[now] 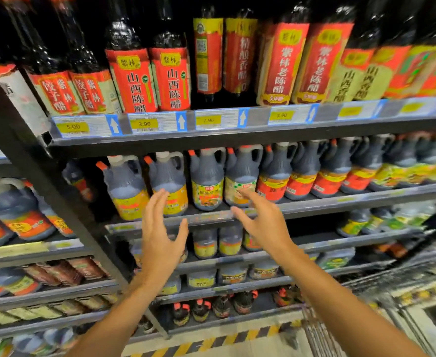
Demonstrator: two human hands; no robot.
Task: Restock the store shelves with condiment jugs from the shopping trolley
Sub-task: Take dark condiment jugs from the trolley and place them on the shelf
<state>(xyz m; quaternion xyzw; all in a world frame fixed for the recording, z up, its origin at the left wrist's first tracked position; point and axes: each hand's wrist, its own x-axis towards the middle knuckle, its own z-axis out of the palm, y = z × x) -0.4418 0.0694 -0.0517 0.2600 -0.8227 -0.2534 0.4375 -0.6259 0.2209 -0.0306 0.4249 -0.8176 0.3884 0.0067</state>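
Observation:
A row of dark condiment jugs with orange caps and handles stands on the second shelf [211, 219]. One jug with a yellow label [169, 181] stands just behind my left hand [160, 235]. A jug with a green and yellow label [207, 181] stands between my two hands, a little beyond them. My right hand [262, 220] hovers in front of a pale-labelled jug [241, 176]. Both hands are empty, with fingers spread, raised in front of the shelf edge. The trolley's wire frame [322, 333] shows blurred at the lower right.
Tall dark bottles with red labels [170, 76] fill the top shelf above yellow price tags [144, 123]. A black upright post [31, 161] divides this bay from the left one. Lower shelves hold smaller jugs and jars [231, 239]. A black and yellow striped strip [211, 341] marks the floor.

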